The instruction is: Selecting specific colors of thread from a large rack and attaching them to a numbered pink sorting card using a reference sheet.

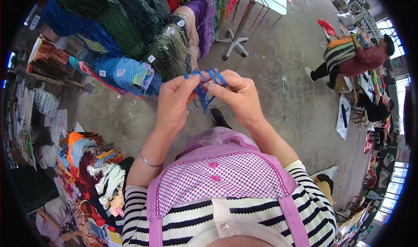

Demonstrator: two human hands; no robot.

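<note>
Both hands meet in front of my chest around a small bundle of blue yarn (201, 95). My left hand (173, 99) is closed, its thumb and fingers pinching one side of the yarn. On the other side, my right hand (240, 95) grips it as well, with blue loops wound over its fingertips. Loose strands dangle between the two hands. Some fingertips are hidden behind the yarn and thumbs.
Thick hanks of coloured yarn (117, 29) hang ahead on the left. A wheeled stand (235, 43) holds a white table top (265, 2). A heap of yarn (93, 168) lies to the left. At right, a person (363, 57) carries striped yarn across the concrete floor (283, 103).
</note>
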